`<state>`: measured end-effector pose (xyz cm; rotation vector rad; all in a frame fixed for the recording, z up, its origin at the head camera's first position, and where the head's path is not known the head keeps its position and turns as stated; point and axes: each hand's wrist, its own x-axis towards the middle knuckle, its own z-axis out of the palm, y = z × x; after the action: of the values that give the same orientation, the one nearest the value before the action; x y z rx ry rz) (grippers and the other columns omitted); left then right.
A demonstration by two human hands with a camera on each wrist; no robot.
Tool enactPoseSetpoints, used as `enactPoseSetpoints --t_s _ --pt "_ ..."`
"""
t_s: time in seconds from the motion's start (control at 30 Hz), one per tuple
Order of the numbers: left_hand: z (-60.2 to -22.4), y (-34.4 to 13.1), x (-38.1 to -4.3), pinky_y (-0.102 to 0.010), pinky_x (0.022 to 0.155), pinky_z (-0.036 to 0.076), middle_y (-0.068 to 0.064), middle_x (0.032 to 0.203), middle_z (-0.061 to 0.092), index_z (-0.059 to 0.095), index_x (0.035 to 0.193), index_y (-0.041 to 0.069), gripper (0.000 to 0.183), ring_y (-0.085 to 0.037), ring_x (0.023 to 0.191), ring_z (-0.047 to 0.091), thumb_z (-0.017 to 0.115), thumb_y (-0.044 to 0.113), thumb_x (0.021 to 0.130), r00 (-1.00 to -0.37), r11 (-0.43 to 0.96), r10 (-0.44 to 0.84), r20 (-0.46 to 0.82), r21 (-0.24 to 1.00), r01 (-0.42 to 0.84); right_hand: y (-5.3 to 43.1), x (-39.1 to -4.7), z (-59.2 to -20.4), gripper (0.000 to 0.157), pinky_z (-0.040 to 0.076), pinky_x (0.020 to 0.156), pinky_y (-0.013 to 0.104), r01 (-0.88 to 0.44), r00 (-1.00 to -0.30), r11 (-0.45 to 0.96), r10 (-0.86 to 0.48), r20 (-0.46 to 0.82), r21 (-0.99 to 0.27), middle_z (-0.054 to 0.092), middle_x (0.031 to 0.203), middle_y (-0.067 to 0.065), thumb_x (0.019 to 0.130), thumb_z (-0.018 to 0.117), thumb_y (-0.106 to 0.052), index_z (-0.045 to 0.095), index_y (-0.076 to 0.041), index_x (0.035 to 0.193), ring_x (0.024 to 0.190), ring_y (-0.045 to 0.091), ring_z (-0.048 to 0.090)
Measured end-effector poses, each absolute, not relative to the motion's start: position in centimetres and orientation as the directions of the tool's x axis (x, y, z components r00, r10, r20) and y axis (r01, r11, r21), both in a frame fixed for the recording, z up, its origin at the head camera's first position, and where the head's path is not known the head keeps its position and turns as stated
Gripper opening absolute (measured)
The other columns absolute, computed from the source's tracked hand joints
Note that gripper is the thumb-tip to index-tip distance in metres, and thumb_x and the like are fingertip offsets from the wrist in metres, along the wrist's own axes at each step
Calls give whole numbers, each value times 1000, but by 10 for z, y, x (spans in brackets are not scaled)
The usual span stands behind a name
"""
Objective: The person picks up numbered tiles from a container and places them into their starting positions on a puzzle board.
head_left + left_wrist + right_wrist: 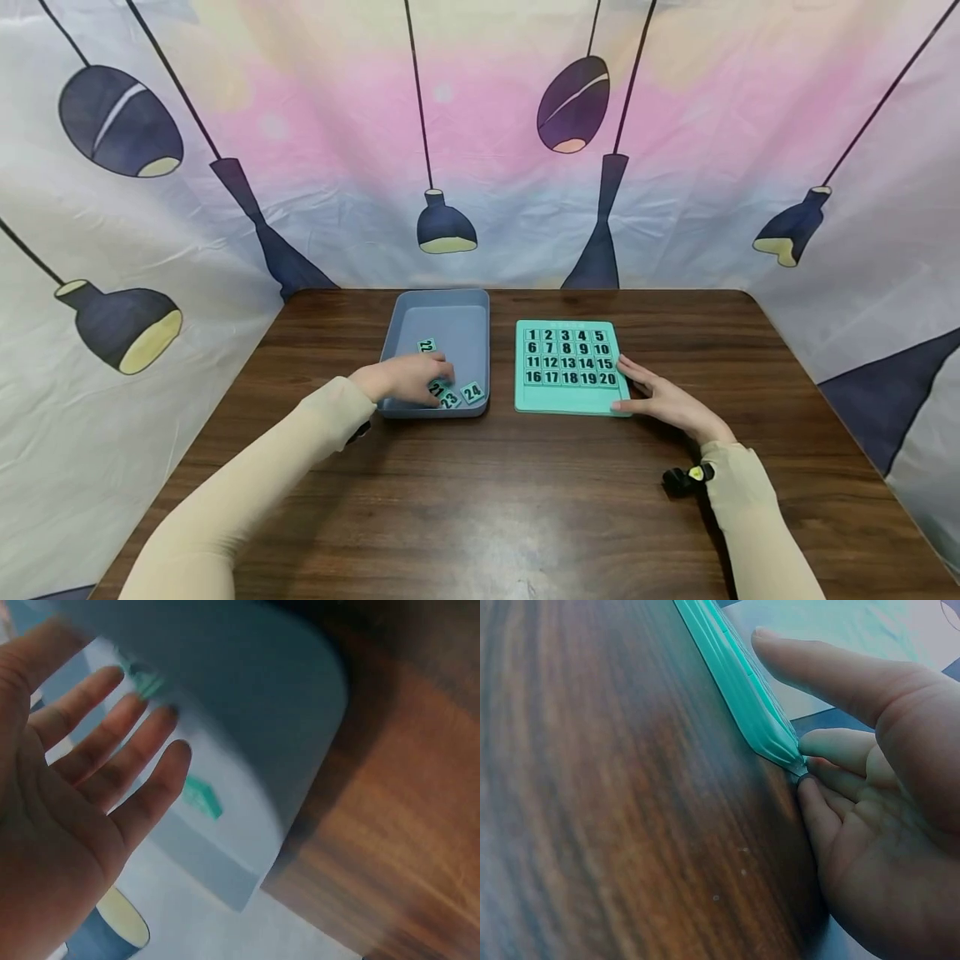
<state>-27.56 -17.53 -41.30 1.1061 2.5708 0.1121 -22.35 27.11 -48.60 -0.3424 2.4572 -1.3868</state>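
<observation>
My left hand reaches into a blue-grey tray, its fingers loosely extended over the number tiles. Close under the fingertips lie the 21 tile and the 23 tile. The 24 tile is just to their right, and the 22 tile lies beyond the hand. With fingers spread, my right hand rests against the right side of a turquoise number board, thumb at its near corner. Rows of tiles 1 to 20 fill the board above a bare bottom strip.
Tray and board sit side by side on a dark brown wooden table, with a strip of tabletop between them. Behind the table hangs a pastel cloth printed with lamps.
</observation>
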Motion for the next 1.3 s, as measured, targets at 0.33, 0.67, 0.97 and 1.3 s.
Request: enactPoseSetpoints --t_s 0.33,0.67,0.97,1.3 --pt "-419 -168 -280 -38 89 54 -10 114 61 67 117 6 28 -24 104 63 75 18 93 -693 727 686 -221 172 665 272 -225 -485 94 20 116 64 -70 -925 495 -358 -129 -866 6 169 8 90 78 -34 21 -12 162 153 41 3" --pt "-426 -175 -300 -39 82 53 -9 106 60 65 118 4 30 -22 93 61 75 18 93 -769 790 613 -183 177 587 268 -226 -488 95 20 116 64 -68 -926 506 -354 -135 -860 7 169 9 90 78 -35 21 -14 162 152 42 6" --pt "-425 -194 -303 -43 90 50 -12 115 58 64 118 1 37 -25 102 57 80 13 87 -750 778 625 -217 260 573 267 -225 -487 97 20 116 64 -64 -927 516 -347 -140 -854 6 169 10 90 78 -36 17 -15 163 152 42 8" --pt "-428 -202 -302 -42 87 52 -11 111 62 68 116 0 29 -25 98 60 76 13 91 -770 777 621 -149 245 580 268 -223 -487 99 18 116 65 -76 -930 534 -342 -133 -842 7 168 14 90 77 -37 15 -14 163 152 43 5"
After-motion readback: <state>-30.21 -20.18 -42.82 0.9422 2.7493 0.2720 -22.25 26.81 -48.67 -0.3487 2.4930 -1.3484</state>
